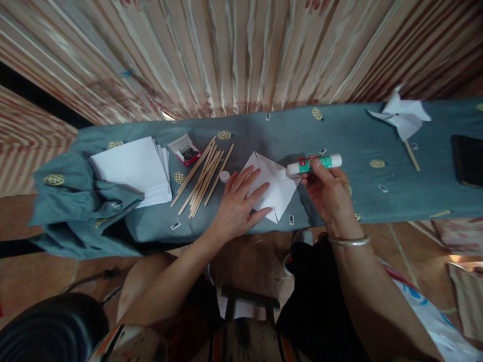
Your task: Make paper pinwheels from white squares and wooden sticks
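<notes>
A square of white paper (277,188) with slits running in from its corners lies on the cloth in front of me. Flat on its left part rests my left hand (241,203), fingers spread. My right hand (328,188) grips a glue stick (315,164) with a green label, held sideways over the paper's right corner; whether its tip touches the paper I cannot tell. Just left of my left fingertips lies a small white cap (224,176). Several thin wooden sticks (202,181) are heaped further left.
A paper pinwheel on a stick (403,115) and a dark object (468,161) lie at the right. Stacked white paper (130,166) and an opened small red box (186,151) of dark bits sit at the left. A pleated curtain (241,55) hangs behind the cloth-covered table (339,130).
</notes>
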Demonstrator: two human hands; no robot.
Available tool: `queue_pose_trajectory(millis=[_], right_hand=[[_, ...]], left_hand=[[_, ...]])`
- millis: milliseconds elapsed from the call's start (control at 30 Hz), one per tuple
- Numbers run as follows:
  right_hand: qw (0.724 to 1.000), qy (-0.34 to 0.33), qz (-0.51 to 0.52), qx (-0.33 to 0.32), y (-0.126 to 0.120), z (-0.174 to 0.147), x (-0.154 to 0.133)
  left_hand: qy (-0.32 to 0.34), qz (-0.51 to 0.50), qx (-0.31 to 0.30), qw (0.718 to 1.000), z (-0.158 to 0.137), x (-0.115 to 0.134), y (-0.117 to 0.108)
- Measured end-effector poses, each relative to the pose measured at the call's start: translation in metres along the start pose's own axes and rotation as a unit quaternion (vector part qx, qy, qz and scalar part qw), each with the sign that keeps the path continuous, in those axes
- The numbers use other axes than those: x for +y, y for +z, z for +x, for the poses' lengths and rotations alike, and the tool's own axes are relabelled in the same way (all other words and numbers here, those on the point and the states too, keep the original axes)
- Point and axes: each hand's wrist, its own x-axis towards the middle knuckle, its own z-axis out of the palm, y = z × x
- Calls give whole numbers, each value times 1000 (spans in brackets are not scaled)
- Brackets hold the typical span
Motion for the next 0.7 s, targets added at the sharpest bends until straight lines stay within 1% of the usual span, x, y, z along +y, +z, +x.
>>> queue_pose_trajectory(millis=[33,100,167,233,300,333,400,467,500,533,567,633,700], right_hand=[[999,33,41,4,0,-1,-1],[990,84,117,8,3,-5,-4],[978,117,172,-7,6,-9,-8],[966,146,210,-27,10,-12,-10],[954,179,235,-41,12,-13,-12],[949,194,243,-46,13,-14,-12],[943,216,248,-53,14,-15,-12],[942,225,245,-50,16,-16,-12],[943,225,242,-46,17,-17,-12],[944,224,239,-45,17,-18,-12],[944,223,238,-46,19,-19,-12],[944,222,239,-50,21,-21,-12],[942,225,243,-53,24,-23,-12]], left_hand=[[-13,12,20,1000,0,-6,-5],[-71,44,43,996,0,-19,-15],[-126,66,21,990,-2,-33,-20],[-157,69,-15,985,-4,-44,-21],[-172,55,-35,983,-4,-49,-20],[-178,43,-37,982,-4,-51,-20],[-194,6,-16,981,-2,-51,-20],[-223,-70,28,972,1,-49,-21],[-244,-128,54,960,2,-47,-22],[-267,-197,77,940,2,-44,-21],[-289,-273,94,913,3,-41,-21],[-325,-422,104,840,3,-33,-19],[-341,-535,92,768,2,-23,-16]])
